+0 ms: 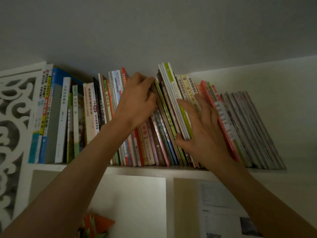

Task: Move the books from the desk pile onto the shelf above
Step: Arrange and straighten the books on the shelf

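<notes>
A long row of upright and leaning books fills the white shelf (154,169). A thin bundle of books with white and lime-green spines (173,93) sticks up higher than its neighbours in the middle of the row. My right hand (204,131) holds this bundle's lower part, thumb under its front edge and fingers spread against the books to its right. My left hand (139,102) reaches to the top of the row just left of the bundle, fingertips curled over the top edges of the leaning books (159,107) there. The desk pile is out of view.
A white carved fretwork panel (12,127) closes the shelf's left end. Thin magazines (248,127) lean at the right end, with bare shelf beyond. Below the shelf are white compartments, papers pinned on the right (216,206), and an orange object (97,224).
</notes>
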`<action>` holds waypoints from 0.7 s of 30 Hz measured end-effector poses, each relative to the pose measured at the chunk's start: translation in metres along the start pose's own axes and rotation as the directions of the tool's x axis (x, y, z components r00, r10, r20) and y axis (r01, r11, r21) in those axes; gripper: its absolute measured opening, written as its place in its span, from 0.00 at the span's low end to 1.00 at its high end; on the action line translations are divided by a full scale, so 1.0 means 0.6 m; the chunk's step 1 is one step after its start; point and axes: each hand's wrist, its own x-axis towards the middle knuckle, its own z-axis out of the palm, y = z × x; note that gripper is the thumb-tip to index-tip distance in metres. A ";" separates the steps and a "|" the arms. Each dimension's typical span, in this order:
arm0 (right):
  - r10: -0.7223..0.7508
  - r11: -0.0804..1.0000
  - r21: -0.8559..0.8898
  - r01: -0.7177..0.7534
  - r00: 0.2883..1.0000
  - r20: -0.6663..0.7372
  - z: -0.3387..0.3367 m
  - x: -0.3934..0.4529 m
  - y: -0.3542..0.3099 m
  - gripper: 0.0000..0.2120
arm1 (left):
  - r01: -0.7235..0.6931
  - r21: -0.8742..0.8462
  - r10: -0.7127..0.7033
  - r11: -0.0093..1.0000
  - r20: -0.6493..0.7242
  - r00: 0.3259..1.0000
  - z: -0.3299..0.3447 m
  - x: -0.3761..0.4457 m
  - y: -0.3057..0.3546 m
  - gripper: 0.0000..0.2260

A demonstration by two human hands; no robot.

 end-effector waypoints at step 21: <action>-0.025 0.917 -0.399 -0.030 0.991 -0.132 0.026 0.059 -0.101 0.32 | 0.548 -0.787 -0.537 0.283 0.344 0.770 0.004 -0.082 0.007 0.21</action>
